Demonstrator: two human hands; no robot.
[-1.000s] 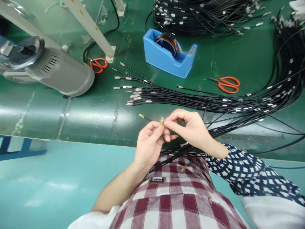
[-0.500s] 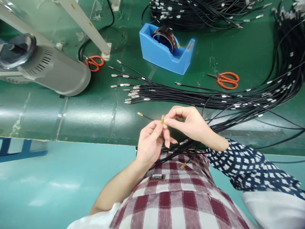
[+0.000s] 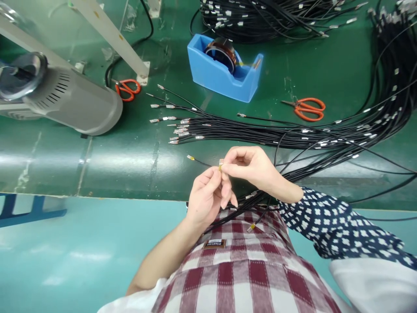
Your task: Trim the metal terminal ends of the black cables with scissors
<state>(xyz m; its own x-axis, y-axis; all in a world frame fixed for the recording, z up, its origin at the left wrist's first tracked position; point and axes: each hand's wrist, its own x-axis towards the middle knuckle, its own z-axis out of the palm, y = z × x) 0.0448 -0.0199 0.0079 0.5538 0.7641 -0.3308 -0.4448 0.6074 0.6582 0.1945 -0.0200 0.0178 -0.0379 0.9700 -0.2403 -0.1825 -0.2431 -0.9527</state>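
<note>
My left hand (image 3: 206, 194) pinches a thin black cable just below its tip. At that cable end (image 3: 221, 163) sits a small pale connector with yellow tape around it. The thumb and index finger of my right hand (image 3: 250, 167) are closed on the taped part. Left of the hands, another cable end with yellow tape (image 3: 190, 158) lies on the bench. A third taped cable end (image 3: 251, 227) hangs over the checked apron near my lap. More black cables (image 3: 250, 204) run beneath my right wrist toward the bench edge.
A bundle of black cables (image 3: 234, 130) spreads across the green bench. Behind it stand a blue tape dispenser (image 3: 224, 74) and orange-handled scissors (image 3: 309, 108). More scissors (image 3: 128, 89) lie beside a grey machine (image 3: 81, 100) at left. A cable coil (image 3: 260, 19) is at the back.
My right hand has shifted slightly left and its fingers have closed in around the taped cable end. My left hand still pinches the cable. The whole view has moved slightly.
</note>
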